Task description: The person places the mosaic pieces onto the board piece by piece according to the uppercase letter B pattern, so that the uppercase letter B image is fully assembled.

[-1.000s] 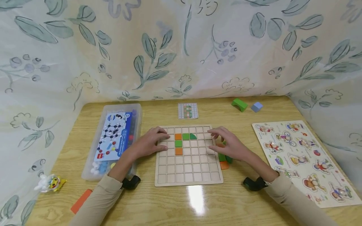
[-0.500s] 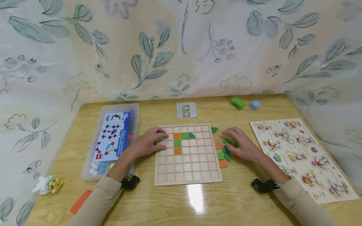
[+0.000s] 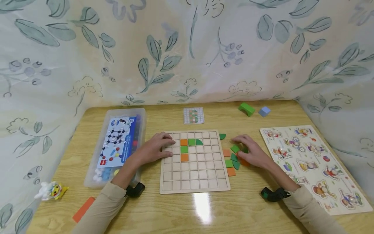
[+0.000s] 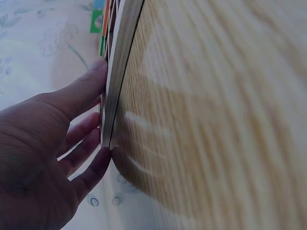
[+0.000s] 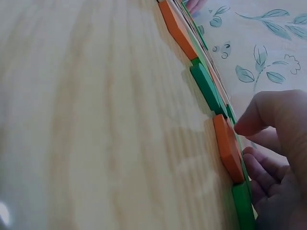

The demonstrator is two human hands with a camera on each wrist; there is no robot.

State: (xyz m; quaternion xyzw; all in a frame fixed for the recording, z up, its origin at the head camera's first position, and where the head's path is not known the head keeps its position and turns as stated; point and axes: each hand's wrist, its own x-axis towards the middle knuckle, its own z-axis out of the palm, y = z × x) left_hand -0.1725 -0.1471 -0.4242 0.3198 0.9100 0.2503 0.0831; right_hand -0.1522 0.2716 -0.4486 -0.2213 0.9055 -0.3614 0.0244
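Observation:
A square wooden grid board (image 3: 205,175) lies in the middle of the table. On it, orange (image 3: 184,157) and green (image 3: 184,149) square tiles form a short column, with a green square (image 3: 191,141) and a dark green quarter-round tile (image 3: 199,142) running right from its top. My left hand (image 3: 155,148) rests on the board's left edge; in the left wrist view its fingertips touch the rim. Over the loose tiles right of the board, my right hand (image 3: 252,153) has thumb and fingers spread around a green tile (image 3: 235,149). Some tiles beneath are hidden.
A pattern card (image 3: 193,115) lies behind the board. At left is a clear plastic box (image 3: 141,125) with a printed sheet, and a small toy figure (image 3: 52,191). A picture puzzle board (image 3: 306,162) lies right; green (image 3: 246,109) and blue (image 3: 264,111) blocks stand behind.
My right hand has moved right from the board's edge to the loose tiles, uncovering a quarter-round tile near the board's top right corner. The left hand stays in place.

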